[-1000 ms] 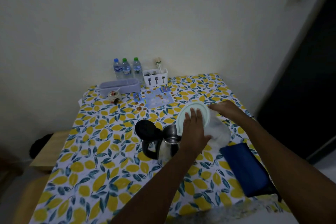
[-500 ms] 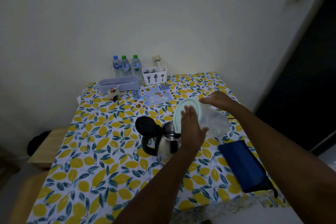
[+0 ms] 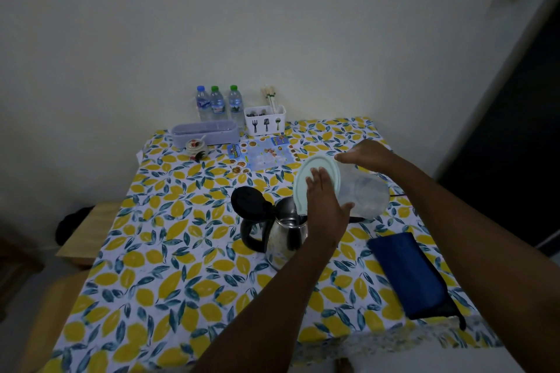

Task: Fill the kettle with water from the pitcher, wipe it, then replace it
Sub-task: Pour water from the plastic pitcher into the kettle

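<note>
A steel kettle (image 3: 285,232) with a black handle stands mid-table, its black lid (image 3: 247,204) flipped open to the left. A clear pitcher (image 3: 362,191) with a pale green lid (image 3: 315,174) is tipped on its side, mouth over the kettle's opening. My left hand (image 3: 325,206) lies flat against the pitcher's lid, fingers spread. My right hand (image 3: 368,154) grips the pitcher's body from above. A folded blue cloth (image 3: 406,272) lies on the table to the right of the kettle.
The table wears a lemon-print cover (image 3: 169,251). At the far edge stand three water bottles (image 3: 216,104), a white cutlery caddy (image 3: 265,119), a lilac box (image 3: 204,132), a small pot (image 3: 197,147) and a leaflet (image 3: 263,154). A wooden stool (image 3: 88,233) sits left.
The pitcher has tipped further toward the kettle and risen slightly. Both hands moved with it, and the view shifted a little.
</note>
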